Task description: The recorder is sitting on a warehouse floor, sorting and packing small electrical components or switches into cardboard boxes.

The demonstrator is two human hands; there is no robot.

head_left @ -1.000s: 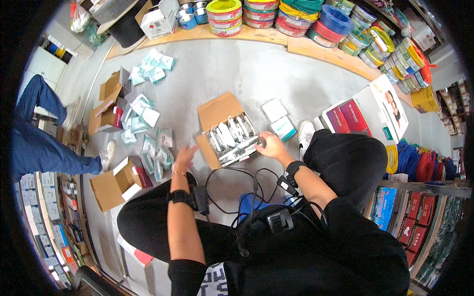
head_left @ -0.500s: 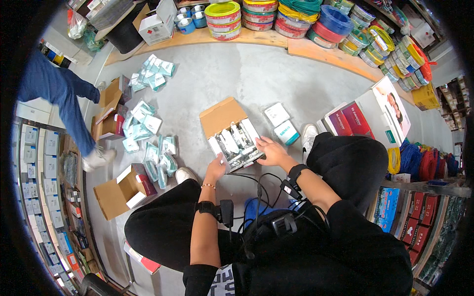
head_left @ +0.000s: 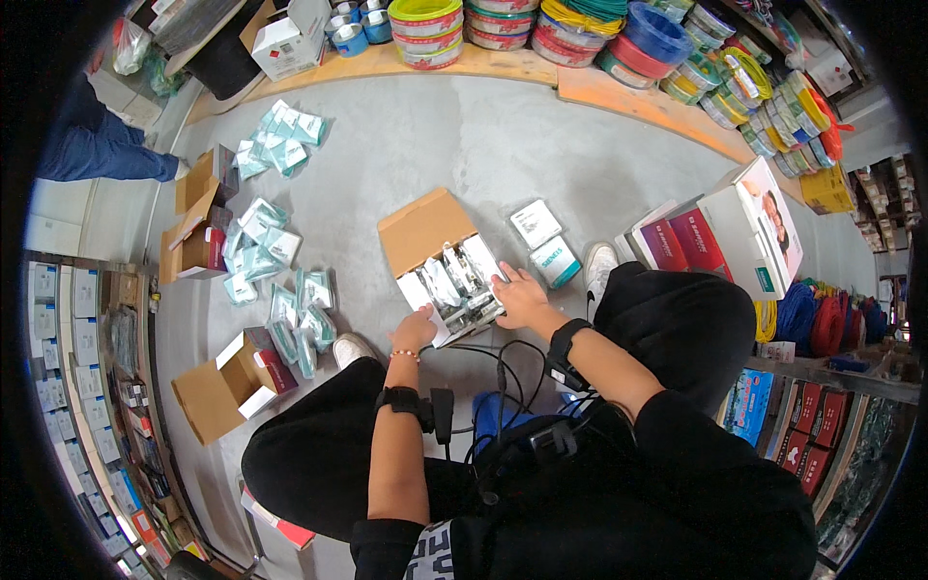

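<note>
- We have an open cardboard box (head_left: pixel 422 232) on the grey floor (head_left: pixel 406 130) just ahead of us, between our two feet, its brown flap folded back away from us.
- Inside it we see clear-wrapped silvery and white pieces (head_left: pixel 454 275), packed side by side; they are too small to tell more exactly.
- Our left hand (head_left: pixel 414 331) is at the near left corner of the box, its fingers bent against the edge; we cannot tell whether they grip it.
- Our right hand (head_left: pixel 522 298) lies along the right edge, its fingers reaching forward over the rim; we cannot tell whether they close on the wall.
- Just right of the box we see two flat packets, a white one (head_left: pixel 536 223) and a white-and-teal one (head_left: pixel 556 261), lying close together.
- To the left we have three heaps of teal-and-white packets (head_left: pixel 259 246), well apart from the box.
- Beyond those heaps, open cartons (head_left: pixel 205 399) lie along the left side.
- Near us, black cables (head_left: pixel 522 372) loop below the box.
- Toward the far left, we see a co-worker's blue-trousered leg (head_left: pixel 111 150).
</note>
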